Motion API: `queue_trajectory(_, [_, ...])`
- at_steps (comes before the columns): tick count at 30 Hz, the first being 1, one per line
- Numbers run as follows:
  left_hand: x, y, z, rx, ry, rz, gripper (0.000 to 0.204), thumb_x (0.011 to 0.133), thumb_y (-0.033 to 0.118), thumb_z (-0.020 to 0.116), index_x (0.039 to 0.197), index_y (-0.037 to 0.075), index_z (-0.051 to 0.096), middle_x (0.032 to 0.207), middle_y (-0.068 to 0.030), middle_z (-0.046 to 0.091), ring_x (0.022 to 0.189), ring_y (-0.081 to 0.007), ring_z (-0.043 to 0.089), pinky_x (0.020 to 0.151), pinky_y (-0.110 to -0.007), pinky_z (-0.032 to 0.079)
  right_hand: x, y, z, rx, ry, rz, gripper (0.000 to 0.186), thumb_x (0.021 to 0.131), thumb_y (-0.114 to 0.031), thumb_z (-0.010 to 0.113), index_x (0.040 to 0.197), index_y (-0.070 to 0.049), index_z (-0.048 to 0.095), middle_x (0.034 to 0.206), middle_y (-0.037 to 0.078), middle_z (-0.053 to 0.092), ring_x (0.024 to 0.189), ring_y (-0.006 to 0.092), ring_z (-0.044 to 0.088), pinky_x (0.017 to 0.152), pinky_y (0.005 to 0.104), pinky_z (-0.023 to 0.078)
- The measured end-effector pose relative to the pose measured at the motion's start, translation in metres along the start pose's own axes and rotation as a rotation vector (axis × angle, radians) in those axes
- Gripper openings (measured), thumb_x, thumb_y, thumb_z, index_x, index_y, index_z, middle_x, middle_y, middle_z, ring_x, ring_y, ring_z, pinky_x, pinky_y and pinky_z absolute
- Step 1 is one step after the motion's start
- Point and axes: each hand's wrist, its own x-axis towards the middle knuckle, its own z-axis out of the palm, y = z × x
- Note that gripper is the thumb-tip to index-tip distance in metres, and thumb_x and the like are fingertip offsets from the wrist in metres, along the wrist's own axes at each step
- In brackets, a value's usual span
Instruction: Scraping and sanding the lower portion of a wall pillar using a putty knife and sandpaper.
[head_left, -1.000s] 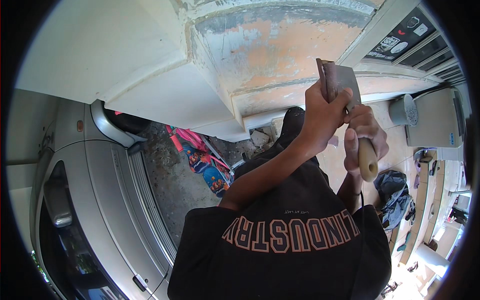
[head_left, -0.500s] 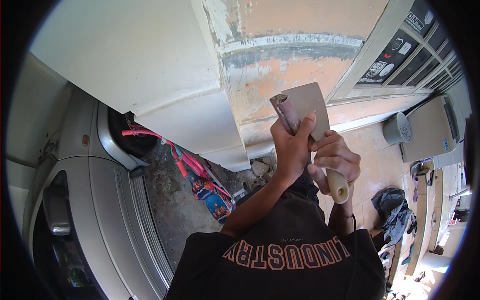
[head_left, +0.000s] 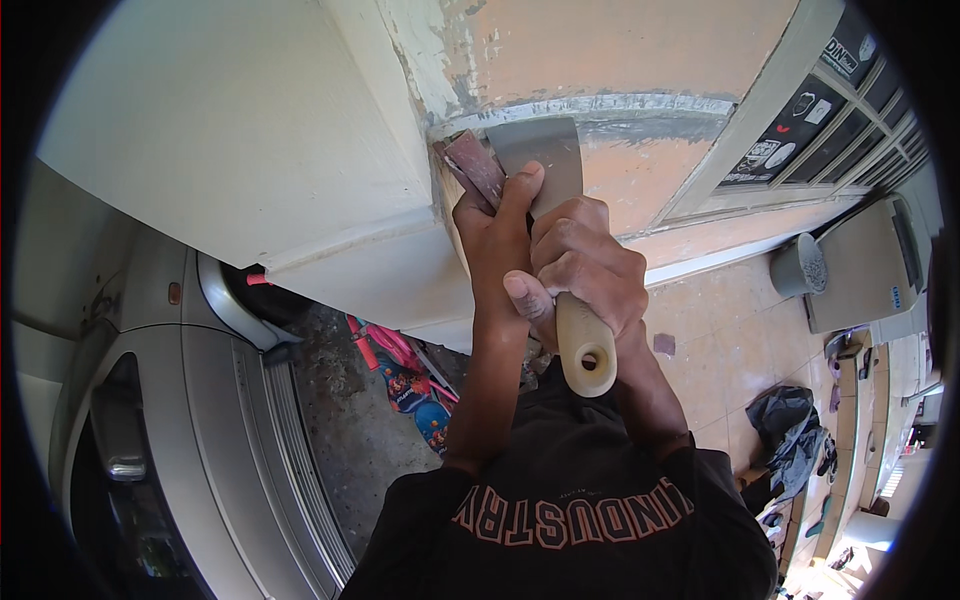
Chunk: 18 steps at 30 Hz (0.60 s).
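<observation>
My left hand (head_left: 497,235) is closed on a folded reddish sandpaper piece (head_left: 474,165), its thumb resting against the broad metal blade of a putty knife (head_left: 548,150). Just to its right, my right hand (head_left: 585,260) grips the knife's pale handle, whose holed end pokes out toward me. Blade and sandpaper are up at the corner where the white pillar (head_left: 280,140) meets the patchy peach wall (head_left: 610,50), beside a ledge streaked with grey filler. Whether the blade touches the wall I cannot tell.
A silver vehicle (head_left: 180,420) stands at left, near pink kids' scooters (head_left: 375,350). At right are a barred window (head_left: 820,120), a grey bucket (head_left: 798,270), an appliance (head_left: 860,262), a black plastic bag (head_left: 780,430) and a tiled floor (head_left: 705,340) with steps.
Both hands have shifted left and up to the pillar corner, carrying knife and sandpaper. The blade is now nearer the wall, and the view has shifted slightly.
</observation>
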Motion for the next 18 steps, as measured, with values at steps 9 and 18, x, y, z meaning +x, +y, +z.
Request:
queue_trajectory(9, [-0.004,-0.012,-0.011,0.055,-0.171,0.081,0.017,0.086,0.005,0.064,0.076,0.005,0.050,0.065,0.0028,0.050,0.056,-0.0046,0.045,0.049,-0.024,0.036,-0.014,0.022,0.006,0.129,0.143,-0.119,0.025,0.082,0.002,0.067,0.068,-0.005,0.047,0.059,0.004,0.050,0.056,0.0203,0.048,0.059,0.0337,0.038])
queue_trajectory(18, [0.003,-0.023,-0.021,-0.008,-0.218,0.159,0.014,0.086,0.003,0.066,0.089,0.006,0.052,0.077,0.0023,0.052,0.062,-0.0036,0.047,0.052,-0.020,0.038,-0.019,0.016,0.008,-0.014,0.030,-0.072,0.033,0.072,0.008,0.070,0.060,-0.007,0.043,0.063,0.002,0.047,0.067,0.0202,0.055,0.068,0.0338,0.039])
